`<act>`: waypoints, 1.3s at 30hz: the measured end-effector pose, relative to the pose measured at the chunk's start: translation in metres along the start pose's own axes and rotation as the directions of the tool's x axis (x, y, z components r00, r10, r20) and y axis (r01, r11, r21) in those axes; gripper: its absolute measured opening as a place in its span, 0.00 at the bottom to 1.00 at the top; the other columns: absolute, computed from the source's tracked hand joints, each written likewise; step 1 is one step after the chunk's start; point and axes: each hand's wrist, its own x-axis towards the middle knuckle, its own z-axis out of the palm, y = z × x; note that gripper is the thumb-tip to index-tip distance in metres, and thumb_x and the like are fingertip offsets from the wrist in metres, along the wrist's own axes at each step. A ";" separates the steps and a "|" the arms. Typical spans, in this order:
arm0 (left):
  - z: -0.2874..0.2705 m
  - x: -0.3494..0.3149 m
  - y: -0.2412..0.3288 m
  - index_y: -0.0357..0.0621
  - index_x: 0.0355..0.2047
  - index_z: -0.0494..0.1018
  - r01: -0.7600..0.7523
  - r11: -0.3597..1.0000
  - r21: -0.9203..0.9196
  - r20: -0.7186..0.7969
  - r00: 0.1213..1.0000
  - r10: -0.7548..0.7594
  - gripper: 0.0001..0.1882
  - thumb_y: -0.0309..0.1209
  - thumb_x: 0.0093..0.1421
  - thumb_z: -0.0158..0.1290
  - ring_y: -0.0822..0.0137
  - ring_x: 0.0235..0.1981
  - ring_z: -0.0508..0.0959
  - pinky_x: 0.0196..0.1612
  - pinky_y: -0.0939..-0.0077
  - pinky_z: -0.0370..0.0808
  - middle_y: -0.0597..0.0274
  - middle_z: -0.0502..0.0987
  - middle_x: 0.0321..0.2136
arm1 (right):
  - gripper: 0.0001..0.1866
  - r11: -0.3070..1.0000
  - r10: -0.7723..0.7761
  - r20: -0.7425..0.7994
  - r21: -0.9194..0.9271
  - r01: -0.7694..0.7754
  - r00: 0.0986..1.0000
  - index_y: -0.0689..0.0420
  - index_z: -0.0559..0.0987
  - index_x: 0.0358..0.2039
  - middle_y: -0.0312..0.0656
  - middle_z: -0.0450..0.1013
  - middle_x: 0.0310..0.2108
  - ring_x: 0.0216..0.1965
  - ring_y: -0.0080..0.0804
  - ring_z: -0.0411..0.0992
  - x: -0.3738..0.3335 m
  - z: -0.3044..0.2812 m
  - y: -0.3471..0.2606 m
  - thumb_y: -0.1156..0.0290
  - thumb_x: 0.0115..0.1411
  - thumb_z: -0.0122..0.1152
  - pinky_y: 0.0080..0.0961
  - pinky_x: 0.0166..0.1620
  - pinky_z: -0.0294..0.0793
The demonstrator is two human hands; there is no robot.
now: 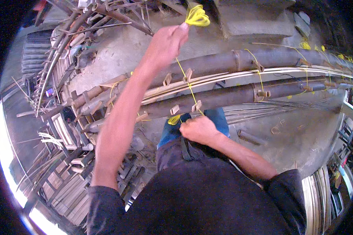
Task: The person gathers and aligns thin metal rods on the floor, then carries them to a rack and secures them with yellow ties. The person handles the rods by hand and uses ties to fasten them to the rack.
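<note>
My left hand (pixel 171 39) is raised beyond the far bamboo pole, closed around a looped bundle of yellow cord (pixel 199 16). A strand of yellow cord (pixel 191 91) runs taut from below that hand across both poles, down to my closed right hand (pixel 200 128), close to my waist. Another loose yellow bundle (pixel 174 119) hangs beside the right hand. The far dark bamboo pole (pixel 213 61) and near bamboo pole (pixel 223 95) lie side by side, with long pale strips (pixel 239 73) between them. Small wooden blocks (pixel 196 105) sit under the cord on the poles.
More yellow ties (pixel 261 80) cross the poles toward the right. Scrap wood and poles (pixel 72 51) crowd the left side, with stacked slats (pixel 68 196) lower down. Thin rods (pixel 255 111) lie on the floor behind the near pole. A concrete block (pixel 253 19) stands at the back.
</note>
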 end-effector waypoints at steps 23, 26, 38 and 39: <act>-0.067 -0.211 -0.133 0.41 0.32 0.75 -0.150 0.897 0.416 -0.158 0.959 0.234 0.09 0.32 0.55 0.49 0.49 0.31 0.78 0.36 0.59 0.76 0.48 0.77 0.28 | 0.07 0.947 -0.142 -0.036 -0.295 0.125 0.989 0.59 0.78 0.30 0.44 0.67 0.25 0.33 0.44 0.68 0.149 -0.156 -0.211 0.70 0.54 0.57 0.36 0.36 0.68; -0.059 -0.206 -0.160 0.42 0.30 0.74 -0.180 0.852 0.491 -0.314 0.876 0.366 0.08 0.33 0.57 0.49 0.49 0.28 0.79 0.32 0.58 0.76 0.49 0.77 0.25 | 0.11 0.910 -0.409 -0.073 -0.107 0.400 0.910 0.59 0.78 0.36 0.47 0.70 0.31 0.38 0.47 0.70 0.242 -0.127 -0.180 0.68 0.56 0.54 0.39 0.42 0.69; -0.047 -0.212 -0.177 0.39 0.27 0.73 -0.140 0.985 0.104 -0.341 0.925 0.168 0.10 0.34 0.59 0.49 0.49 0.29 0.78 0.30 0.57 0.75 0.50 0.77 0.27 | 0.19 0.838 0.216 -0.272 0.544 -0.035 0.938 0.61 0.72 0.20 0.47 0.69 0.20 0.24 0.39 0.70 0.176 -0.132 -0.173 0.60 0.60 0.50 0.34 0.32 0.70; -0.053 -0.213 -0.171 0.40 0.29 0.73 -0.055 0.963 0.263 -0.260 0.957 0.125 0.10 0.34 0.59 0.49 0.48 0.29 0.78 0.30 0.55 0.74 0.49 0.77 0.27 | 0.19 0.890 0.204 -0.281 0.453 -0.058 0.938 0.62 0.71 0.18 0.46 0.68 0.19 0.23 0.38 0.69 0.167 -0.138 -0.185 0.61 0.60 0.50 0.34 0.31 0.69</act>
